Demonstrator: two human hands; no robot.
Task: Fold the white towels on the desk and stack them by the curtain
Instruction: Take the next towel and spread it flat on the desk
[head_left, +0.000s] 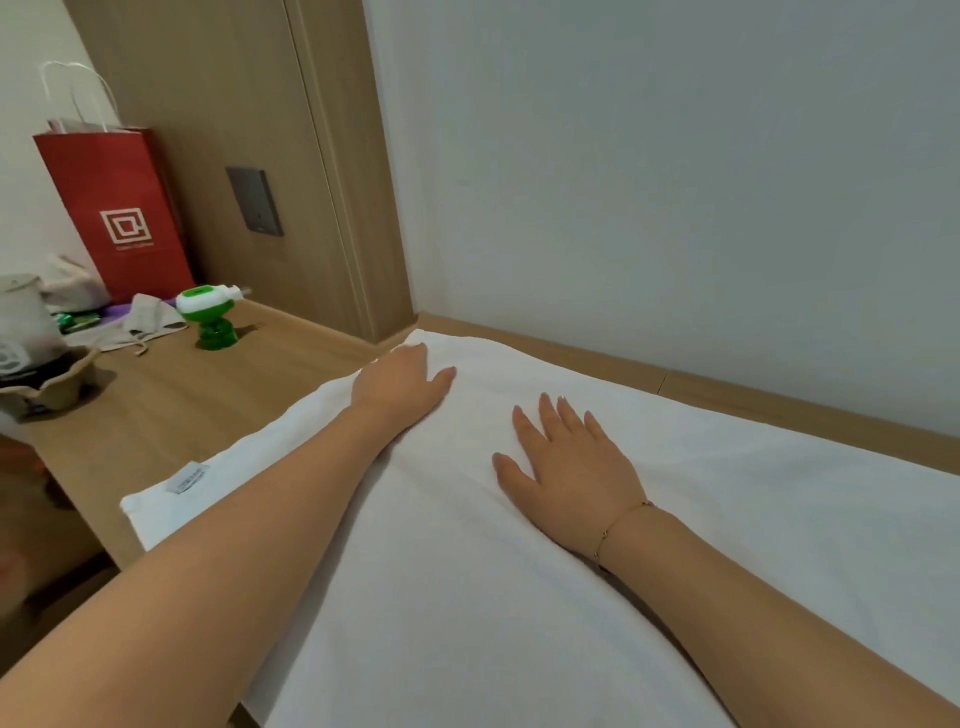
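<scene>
Your left hand (402, 382) and right hand (563, 467) both lie flat, fingers straight, pressing on the white towel (727, 493) spread across the desk (171, 405) beside the wall. A red bag (117, 213) stands far left.

red bag (117, 213) square logo, text unreadable

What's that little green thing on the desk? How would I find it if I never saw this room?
Look at the wooden desk, on its far left side, where a tall red paper bag stands against the wall. Just right of the bag's foot, beside a crumpled grey cloth, stands the small green gadget. It is the only bright green, see-through thing there, with a white-and-green round top.
</scene>
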